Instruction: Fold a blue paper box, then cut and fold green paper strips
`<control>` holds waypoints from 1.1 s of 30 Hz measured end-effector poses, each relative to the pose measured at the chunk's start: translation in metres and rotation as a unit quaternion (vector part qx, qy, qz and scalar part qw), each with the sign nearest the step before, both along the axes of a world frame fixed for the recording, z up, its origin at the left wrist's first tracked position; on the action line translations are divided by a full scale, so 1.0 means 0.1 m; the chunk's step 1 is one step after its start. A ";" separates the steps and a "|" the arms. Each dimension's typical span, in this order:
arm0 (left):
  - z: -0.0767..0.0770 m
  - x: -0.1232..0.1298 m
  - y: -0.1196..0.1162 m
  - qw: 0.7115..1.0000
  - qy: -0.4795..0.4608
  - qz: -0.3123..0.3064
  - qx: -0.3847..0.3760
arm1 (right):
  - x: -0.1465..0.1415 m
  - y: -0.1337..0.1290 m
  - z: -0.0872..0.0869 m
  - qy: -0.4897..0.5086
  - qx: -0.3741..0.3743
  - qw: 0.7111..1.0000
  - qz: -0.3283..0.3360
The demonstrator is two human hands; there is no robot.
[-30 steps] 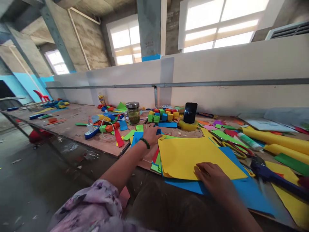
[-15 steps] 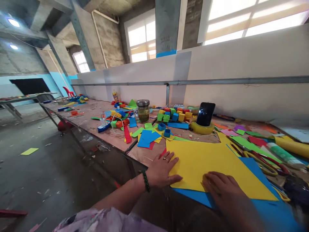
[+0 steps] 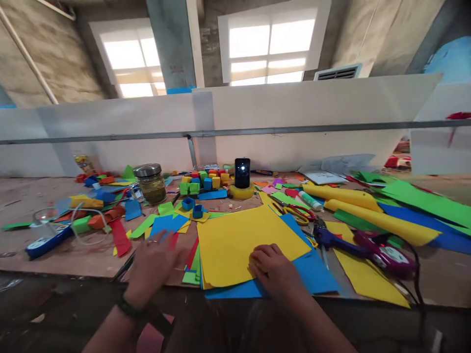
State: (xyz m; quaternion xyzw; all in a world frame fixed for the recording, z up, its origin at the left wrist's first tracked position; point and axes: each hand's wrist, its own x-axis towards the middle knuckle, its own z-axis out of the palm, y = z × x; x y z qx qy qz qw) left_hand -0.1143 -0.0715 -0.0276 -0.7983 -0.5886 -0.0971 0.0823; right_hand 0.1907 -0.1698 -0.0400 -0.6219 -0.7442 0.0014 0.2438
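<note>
My left hand (image 3: 156,262), blurred by motion, reaches over the table's front left of the yellow sheet, its fingers outstretched and holding nothing I can see. Its fingertips are near a blue paper piece (image 3: 164,225) and red strips. My right hand (image 3: 274,269) rests on the lower edge of a large yellow sheet (image 3: 231,235), with its fingers curled in; whatever may be inside them is hidden. Under the yellow sheet lie blue sheets (image 3: 320,274), showing at the right and along the front. Green paper pieces (image 3: 191,277) stick out at the left.
Folded paper cubes (image 3: 208,184) stand behind, near a phone (image 3: 242,172) in a yellow roll. A lidded glass jar (image 3: 150,186) is at left. Scissors (image 3: 300,213), a glue stick (image 3: 310,201) and a purple glue gun (image 3: 386,255) with a cord lie at right.
The view has swung to the right. My left hand has lifted off the yellow sheet and moved left, toward the paper scraps. The right hand stays at the sheet's front edge.
</note>
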 end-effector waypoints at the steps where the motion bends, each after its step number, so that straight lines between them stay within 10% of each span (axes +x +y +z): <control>1: 0.03 -0.10 0.06 0.997 0.015 0.070 0.004 | 0.01 0.00 -0.01 -0.001 0.003 1.000 0.004; 4: 0.12 -0.27 0.16 0.987 0.042 0.129 -0.090 | 0.04 0.01 -0.04 -0.003 0.015 1.000 0.022; 22: 0.16 -0.34 0.18 0.982 -0.013 0.176 -0.060 | 0.19 0.15 -0.22 -0.003 0.064 0.996 0.057; 33: 0.21 -0.71 -0.09 0.945 -0.105 0.303 0.061 | 0.20 0.15 -0.25 0.001 0.065 0.996 0.058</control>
